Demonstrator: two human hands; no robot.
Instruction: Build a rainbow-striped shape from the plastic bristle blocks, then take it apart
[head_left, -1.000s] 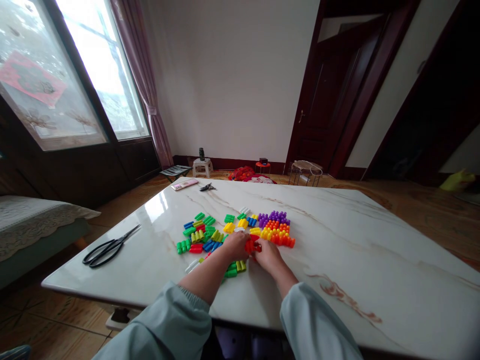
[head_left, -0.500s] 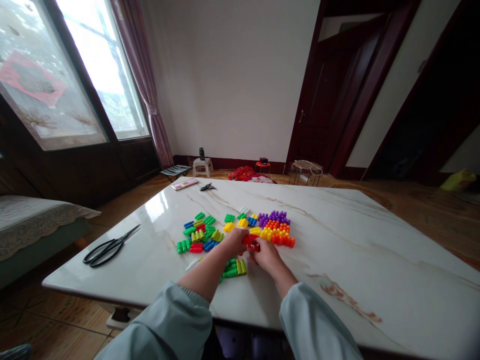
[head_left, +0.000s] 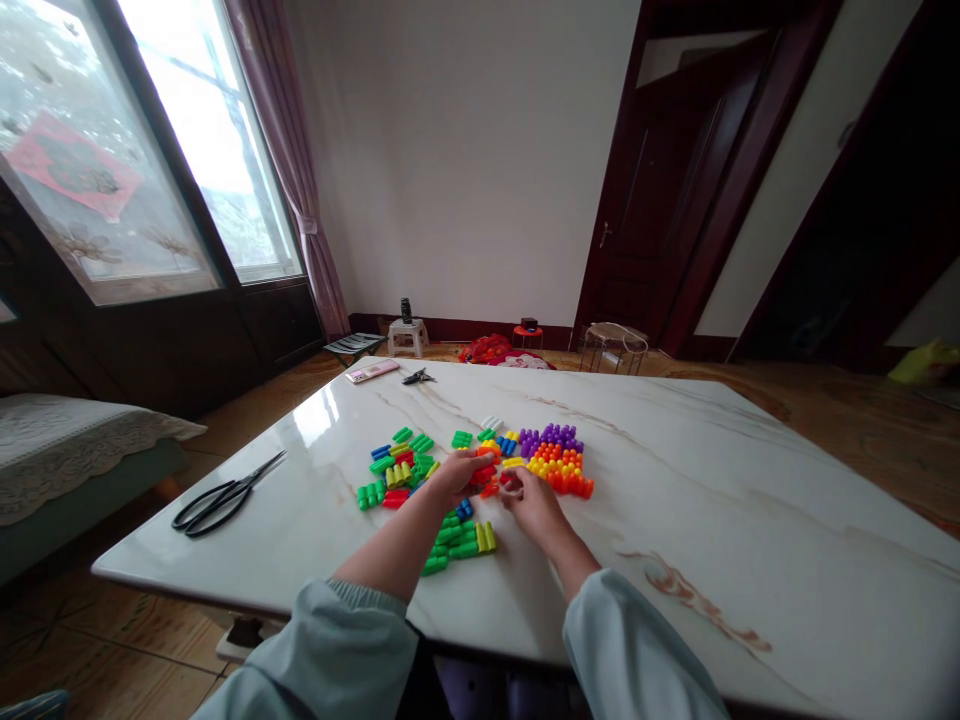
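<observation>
Red and orange plastic pieces (head_left: 484,476) are in my left hand (head_left: 457,475), its fingers closed round them above the middle of the table. Close on the right is my right hand (head_left: 529,497), fingers pinched at the edge of those pieces; what it holds, if anything, is too small to tell. Green pieces (head_left: 454,540) lie under and beside my left forearm, with a yellow-green piece (head_left: 486,537) at their right end. Beyond my right hand stand grouped purple pieces (head_left: 551,438), orange and yellow pieces (head_left: 555,462) and an orange row (head_left: 571,484).
Black-handled scissors (head_left: 225,495) lie on the left of the white marble table (head_left: 675,450). A pink phone (head_left: 373,371) and a small black tool (head_left: 418,376) are near the far edge. More green, red and blue pieces (head_left: 397,470) lie left of my hands.
My left hand has shifted slightly left and turned, showing the red and orange pieces more. My right hand has drawn a little apart from it. The view has shifted slightly.
</observation>
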